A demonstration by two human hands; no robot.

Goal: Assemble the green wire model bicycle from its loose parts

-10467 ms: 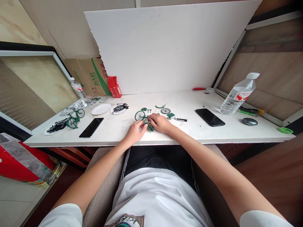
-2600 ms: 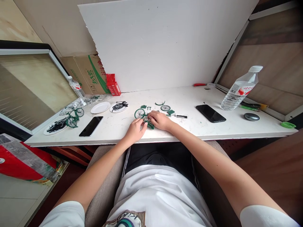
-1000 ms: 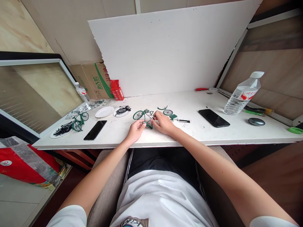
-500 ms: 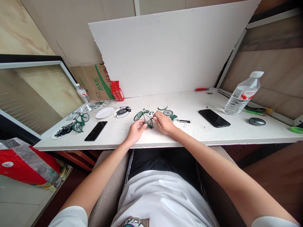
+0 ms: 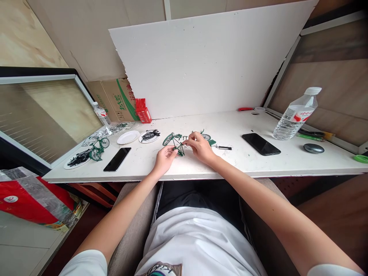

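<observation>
My left hand (image 5: 165,159) is closed on a green toy bicycle frame (image 5: 178,149), gripping its near end just above the tabletop. One spoked wheel (image 5: 168,139) shows at the far left of that frame. Across from it, my right hand (image 5: 202,148) pinches at the frame's right side. A small dark tip shows at those fingertips, too small to name. Behind the right hand lie another spoked wheel (image 5: 206,137), partly covered, and a green piece (image 5: 212,142). A thin tool with a black handle (image 5: 224,148) lies to the right.
To the left are a phone (image 5: 117,159), a finished-looking green toy bicycle (image 5: 99,148), a white plate (image 5: 128,137) and a plate of black parts (image 5: 149,135). On the right stand a water bottle (image 5: 296,114) and a black phone (image 5: 261,144). A white board (image 5: 212,61) leans behind.
My right hand has drawn slightly right from the bicycle frame, its fingers more raised, and now covers more of the loose wheel. My left hand keeps its hold.
</observation>
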